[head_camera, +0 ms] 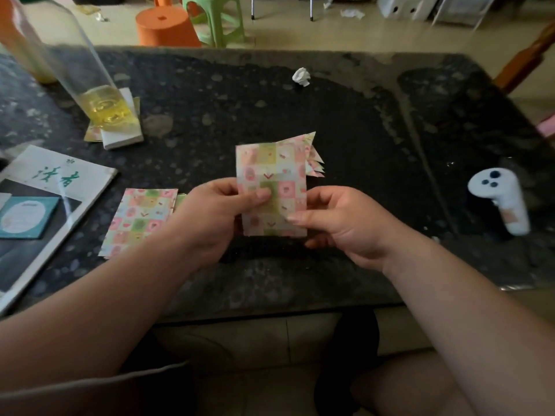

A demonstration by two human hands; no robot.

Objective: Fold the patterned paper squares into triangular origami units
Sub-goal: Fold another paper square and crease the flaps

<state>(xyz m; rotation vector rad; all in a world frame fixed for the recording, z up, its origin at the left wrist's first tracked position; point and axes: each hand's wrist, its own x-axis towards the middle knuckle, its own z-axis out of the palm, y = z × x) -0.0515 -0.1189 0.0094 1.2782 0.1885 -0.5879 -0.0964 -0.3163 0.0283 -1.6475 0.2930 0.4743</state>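
Holding one patterned sheet point(271, 187) between both hands, the person seems to be early in a unit. The sheet reads as a plain rectangle, longer than wide, with no diagonal crease that I can make out, so I judge it either halved already or about to be. The left hand point(210, 217) grips the sheet's left edge, thumb point(258, 195) curled over the printed face and the other fingers hidden behind. The right hand point(339, 226) pinches the lower right corner, thumb point(300, 219) on the front. The sheet is held up over the table point(360, 121); whether its near edge touches the top I cannot tell. Its long axis runs away from the person, with the near end at the hands, the far end pointing across the table, and the top leaning slightly left. Left of the sheet lies a stack point(141, 217) of unfolded squares, partly hidden by the left hand. Just behind the sheet's far right corner sits a cluster of finished units point(313, 159), tips pointing right. The next move, I think, calls for bringing two edges together and lining them up squarely, one hand pinning the sheet while the other's thumb presses the crease; a skewed match would spoil the triangle.
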